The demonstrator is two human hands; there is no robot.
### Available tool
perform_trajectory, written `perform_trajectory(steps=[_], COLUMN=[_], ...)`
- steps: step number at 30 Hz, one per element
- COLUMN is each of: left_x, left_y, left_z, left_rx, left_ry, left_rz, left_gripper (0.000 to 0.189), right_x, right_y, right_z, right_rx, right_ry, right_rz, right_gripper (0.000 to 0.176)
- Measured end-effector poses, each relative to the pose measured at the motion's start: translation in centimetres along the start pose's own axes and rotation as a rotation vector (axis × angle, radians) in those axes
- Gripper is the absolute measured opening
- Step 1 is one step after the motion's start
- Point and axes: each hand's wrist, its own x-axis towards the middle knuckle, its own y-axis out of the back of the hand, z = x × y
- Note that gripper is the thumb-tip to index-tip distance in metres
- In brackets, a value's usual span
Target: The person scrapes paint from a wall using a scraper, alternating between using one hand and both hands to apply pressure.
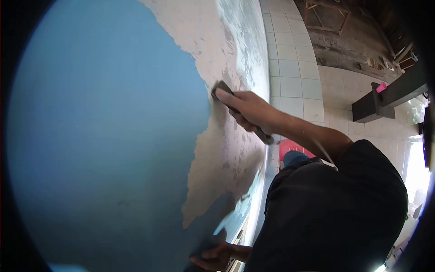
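Observation:
My right hand [253, 110] is closed around a dark, long-handled scraper [222, 89], thumb laid along its upper part. The scraper's front end is against the wall, right at the ragged edge of the blue paint [113, 99]. Below the fist, the handle's grey end [264, 136] sticks out. Around the tool, the wall shows a bare beige-grey patch [213, 154] where no blue coat remains. Lower down, my left hand [216, 256] is in shadow close to the blue wall, its fingers stretched out and seemingly holding nothing.
Pale tiles [292, 68] run along the wall's base. A red plastic item [290, 146] lies partly hidden behind my body. Farther right stands a dark post [385, 99] with a pink cup [381, 87] on its ledge. A wooden frame [328, 16] is at the top.

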Motion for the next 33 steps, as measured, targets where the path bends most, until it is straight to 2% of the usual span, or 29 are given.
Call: perform_trajectory(steps=[3, 4, 11, 15, 19, 22, 26, 28, 29, 30, 33], left_x=[0.6, 0.6, -0.3, -0.1, -0.3, -0.3, -0.4, -5.7, -6.4, -6.2, -2.1], left_y=[0.0, -0.1, -0.5, -0.1, -0.3, -0.1, 0.2, 0.9, 1.1, 1.2, 1.2], left_z=[1.2, 1.3, -0.6, -0.5, -0.9, -1.2, -1.2, -3.7, -4.0, -3.7, -1.1], left_rx=[-0.040, -0.042, -0.016, -0.017, -0.003, -0.007, 0.022, -0.023, -0.026, -0.030, 0.014], left_ry=[0.031, 0.037, 0.014, 0.003, -0.002, -0.007, 0.009, 0.175, 0.199, 0.222, 0.111], left_rz=[0.021, 0.026, 0.020, 0.010, 0.019, 0.016, 0.003, -0.026, -0.036, -0.046, -0.050], left_gripper=[0.029, 0.029, 0.030, 0.030, 0.030, 0.031, 0.030, 0.031, 0.031, 0.032, 0.032], right_x=[0.5, 1.2, 0.9, 1.5, 0.8, 1.9, 0.6, 0.6, 0.6, 0.7, 0.6], right_y=[0.5, 0.8, 0.5, 0.6, 0.6, 0.8, 0.5, 0.3, 0.3, 0.5, 0.5], right_z=[-0.8, -1.2, -0.8, -1.7, -0.5, -1.5, -1.0, -0.8, -1.0, -1.3, -0.4], right_rx=[-0.033, -0.024, -0.138, -0.085, -0.122, -0.152, -0.135, -0.131, -0.148, -0.168, -0.145], right_ry=[0.079, 0.047, 0.126, 0.172, 0.083, 0.163, 0.126, 0.151, 0.149, 0.143, 0.104], right_rz=[-0.001, 0.028, 0.060, 0.066, 0.011, 0.052, 0.008, 0.009, 0.000, -0.009, 0.005], right_gripper=[0.056, 0.055, 0.055, 0.053, 0.055, 0.056, 0.057, 0.056, 0.056, 0.056, 0.056])
